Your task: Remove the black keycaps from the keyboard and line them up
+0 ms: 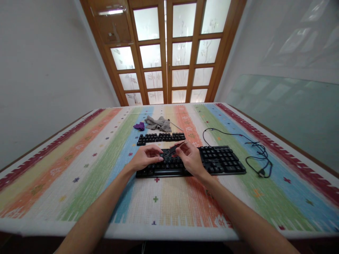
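Note:
A black keyboard (219,160) lies across the middle of the striped table. My left hand (147,157) rests on its left half, fingers curled and pinching a small dark key (166,153). My right hand (189,158) is over the keyboard's middle and grips a thin reddish tool (178,146) whose tip points left toward that key. Behind the keyboard, loose black keycaps (160,137) are laid out in rows.
The keyboard's black cable (258,151) loops on the right of the striped tablecloth (79,169). A grey cloth (158,124) and a purple item (139,126) lie further back. Beyond the table stand wooden doors with frosted glass (169,53).

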Demonstrator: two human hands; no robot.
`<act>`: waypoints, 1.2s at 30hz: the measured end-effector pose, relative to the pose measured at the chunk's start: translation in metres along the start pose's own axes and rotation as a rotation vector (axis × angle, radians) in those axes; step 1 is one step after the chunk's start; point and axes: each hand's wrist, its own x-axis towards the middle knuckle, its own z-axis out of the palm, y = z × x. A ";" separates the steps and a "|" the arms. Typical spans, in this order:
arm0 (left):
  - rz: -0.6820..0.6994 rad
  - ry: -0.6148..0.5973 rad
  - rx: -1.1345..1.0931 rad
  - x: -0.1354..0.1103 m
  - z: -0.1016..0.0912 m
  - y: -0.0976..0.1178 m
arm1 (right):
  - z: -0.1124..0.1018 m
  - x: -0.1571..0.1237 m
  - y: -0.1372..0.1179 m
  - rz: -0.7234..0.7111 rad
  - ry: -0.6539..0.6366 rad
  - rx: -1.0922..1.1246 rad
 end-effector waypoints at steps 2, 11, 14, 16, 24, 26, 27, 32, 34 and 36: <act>-0.001 0.003 0.025 0.001 -0.002 -0.001 | 0.001 0.000 0.001 0.003 0.012 0.010; 0.198 0.295 0.641 0.010 -0.036 -0.002 | 0.006 -0.001 0.004 0.038 0.035 0.057; 0.262 0.235 0.846 0.018 -0.047 -0.008 | 0.007 -0.001 0.004 0.045 0.036 0.056; 0.258 0.163 0.937 0.025 -0.052 -0.013 | 0.007 -0.002 0.004 0.051 0.036 0.056; 0.142 0.036 1.108 0.041 -0.061 -0.029 | 0.005 0.001 0.002 0.068 0.046 0.084; 0.155 0.026 1.122 0.040 -0.062 -0.029 | 0.005 0.002 0.002 0.064 0.053 0.075; 0.163 0.031 1.126 0.039 -0.063 -0.030 | 0.005 0.002 0.001 0.063 0.055 0.070; 0.157 0.076 1.112 0.037 -0.066 -0.030 | 0.006 0.001 0.000 0.064 0.053 0.068; 0.151 0.076 1.116 0.037 -0.068 -0.031 | 0.005 0.002 -0.001 0.066 0.053 0.064; 0.148 0.079 1.128 0.037 -0.069 -0.032 | 0.005 0.002 0.000 0.067 0.053 0.059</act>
